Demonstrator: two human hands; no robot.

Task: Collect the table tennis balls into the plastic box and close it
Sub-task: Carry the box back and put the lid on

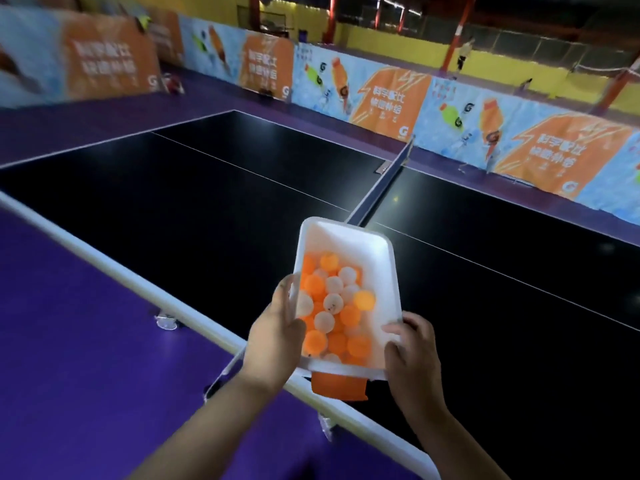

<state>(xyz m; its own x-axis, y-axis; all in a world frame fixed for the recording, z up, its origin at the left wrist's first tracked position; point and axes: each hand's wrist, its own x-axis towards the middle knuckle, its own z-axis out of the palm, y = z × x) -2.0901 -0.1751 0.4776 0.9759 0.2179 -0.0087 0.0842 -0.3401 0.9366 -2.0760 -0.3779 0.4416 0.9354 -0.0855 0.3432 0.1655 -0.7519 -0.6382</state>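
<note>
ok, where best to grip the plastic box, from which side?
The long side rims of the plastic box, near end, one hand from each side, as left hand and right hand do. It is open-topped; the balls pile at that end, so weight likely sits there.

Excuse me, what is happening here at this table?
A person holds a plastic box with both hands above the near edge of a black table tennis table. The left hand grips its left wall, the right hand its near right corner. Orange and white balls lie in the near part of the box. Whether it is closed, I cannot tell.
</note>
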